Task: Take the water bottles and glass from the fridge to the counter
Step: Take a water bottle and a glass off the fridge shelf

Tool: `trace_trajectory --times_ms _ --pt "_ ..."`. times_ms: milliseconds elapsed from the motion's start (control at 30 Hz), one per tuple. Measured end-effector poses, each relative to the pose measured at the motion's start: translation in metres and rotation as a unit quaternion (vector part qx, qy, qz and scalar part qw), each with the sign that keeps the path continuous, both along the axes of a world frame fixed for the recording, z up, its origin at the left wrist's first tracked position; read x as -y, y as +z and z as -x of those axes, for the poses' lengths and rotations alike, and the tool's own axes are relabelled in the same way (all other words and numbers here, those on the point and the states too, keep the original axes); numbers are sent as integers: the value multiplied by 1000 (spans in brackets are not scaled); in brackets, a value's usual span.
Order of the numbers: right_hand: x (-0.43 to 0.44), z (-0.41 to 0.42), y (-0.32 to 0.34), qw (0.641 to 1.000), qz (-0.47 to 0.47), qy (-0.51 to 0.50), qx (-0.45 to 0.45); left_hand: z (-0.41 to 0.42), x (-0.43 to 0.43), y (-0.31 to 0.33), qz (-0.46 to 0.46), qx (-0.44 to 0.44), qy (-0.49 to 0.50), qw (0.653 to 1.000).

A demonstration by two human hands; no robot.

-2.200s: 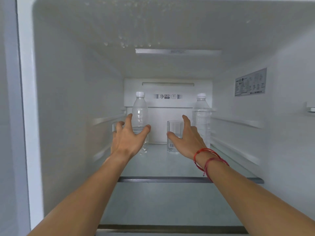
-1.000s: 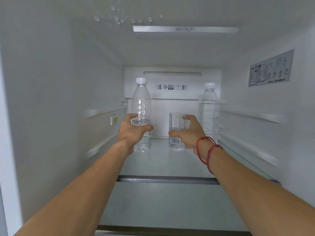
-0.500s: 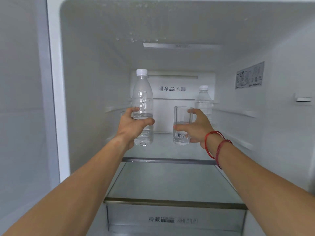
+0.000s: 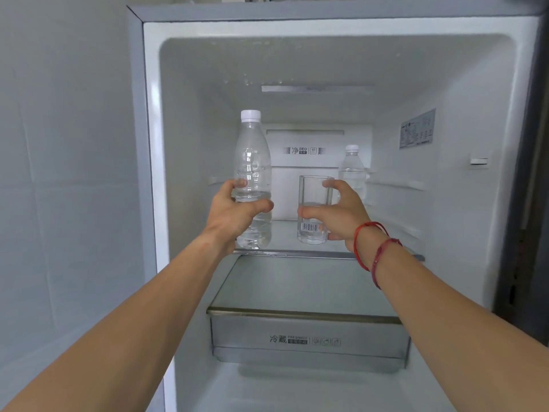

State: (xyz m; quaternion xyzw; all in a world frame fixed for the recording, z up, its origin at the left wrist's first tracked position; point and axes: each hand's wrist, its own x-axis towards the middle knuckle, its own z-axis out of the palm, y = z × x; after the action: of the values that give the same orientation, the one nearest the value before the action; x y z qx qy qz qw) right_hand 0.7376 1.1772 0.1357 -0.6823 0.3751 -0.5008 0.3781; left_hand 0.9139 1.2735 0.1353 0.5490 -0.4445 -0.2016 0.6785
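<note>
The fingers (image 4: 239, 183) of the left hand (image 4: 231, 217) are curled round the middle of a clear, white-capped water bottle (image 4: 252, 162), which is held upright. The fingers (image 4: 329, 184) of the right hand (image 4: 341, 212) are clamped on a drinking glass (image 4: 312, 191) holding some water and bearing a barcode sticker. Both are held near the front rim of the glass shelf (image 4: 297, 253) in the open fridge (image 4: 430, 84). A second water bottle (image 4: 352, 168) is seen standing at the shelf's back right. Red string bracelets (image 4: 371, 251) are worn on the right wrist.

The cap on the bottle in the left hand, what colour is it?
White. The cap tops the clear water bottle, seen plainly in the head view.
</note>
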Motion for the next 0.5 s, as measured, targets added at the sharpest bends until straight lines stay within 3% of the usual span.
trace_trajectory --times_ms 500 --pt "-32 20 -14 999 1 39 -1 12 -38 -19 11 1 22 1000"
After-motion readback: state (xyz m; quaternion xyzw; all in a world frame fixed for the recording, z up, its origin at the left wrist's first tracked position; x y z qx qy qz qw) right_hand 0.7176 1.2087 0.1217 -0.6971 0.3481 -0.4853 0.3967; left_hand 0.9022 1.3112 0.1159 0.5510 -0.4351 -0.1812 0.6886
